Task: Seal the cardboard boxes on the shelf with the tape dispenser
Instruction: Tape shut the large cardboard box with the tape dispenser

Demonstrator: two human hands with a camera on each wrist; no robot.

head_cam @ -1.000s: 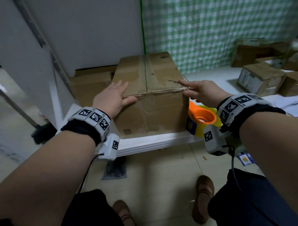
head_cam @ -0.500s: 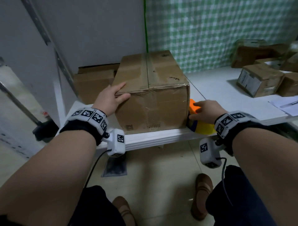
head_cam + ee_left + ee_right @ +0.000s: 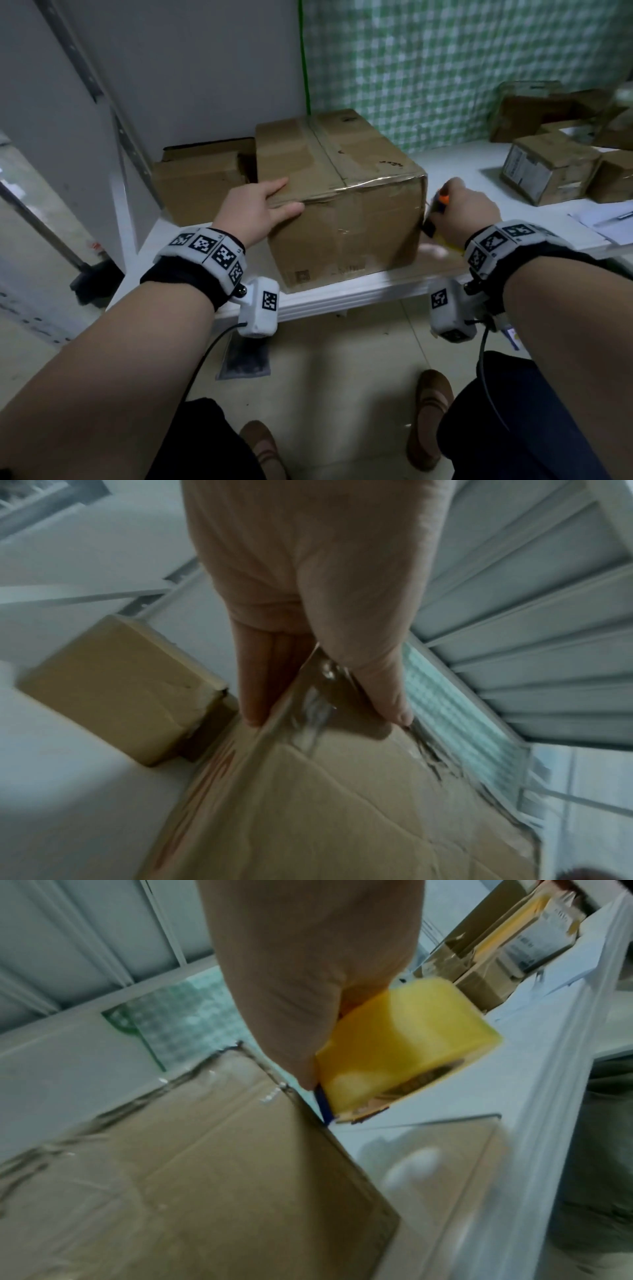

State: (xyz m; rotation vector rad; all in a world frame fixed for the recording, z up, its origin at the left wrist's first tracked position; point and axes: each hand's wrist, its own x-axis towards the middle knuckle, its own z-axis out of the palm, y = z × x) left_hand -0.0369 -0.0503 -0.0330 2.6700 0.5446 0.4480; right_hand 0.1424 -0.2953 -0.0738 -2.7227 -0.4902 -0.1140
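My left hand [image 3: 258, 212] lies flat on the near top edge of the box [image 3: 342, 205] on the shelf [image 3: 342, 294], fingers straight. My right hand [image 3: 462, 214] grips the tape dispenser [image 3: 404, 1047] against the box's right side. Risk: box slides if left-hand pressure eases, so the tape wrinkles

Left hand [image 3: 258, 214] flat, fingers [image 3: 253, 674] straight; right hand [image 3: 467, 212] curled, gripping.

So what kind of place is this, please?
Probably a small storeroom or packing area: a white metal shelf with many cardboard boxes, the big box already taped, and a tape dispenser in the right hand.
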